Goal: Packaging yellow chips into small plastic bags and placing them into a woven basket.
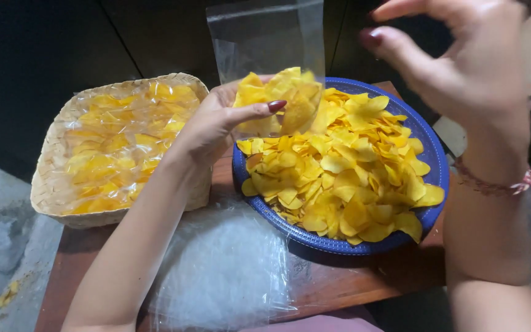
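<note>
With the clear bag [271, 67] held only by the left hand [216, 126] while the right hand [468, 61] is spread wide and empty, yellow chips [281, 98] may be spilled past the blue bowl [428, 169] onto the desk [351, 283].

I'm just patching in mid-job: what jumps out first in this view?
The blue basin, right of centre on the wooden table, is heaped with bright yellow chips. Just above its near-left rim the left hand holds a clear plastic bag partly filled with chips, while the right hand hangs open above the basin. At left, a woven basket holds filled bags.
</note>
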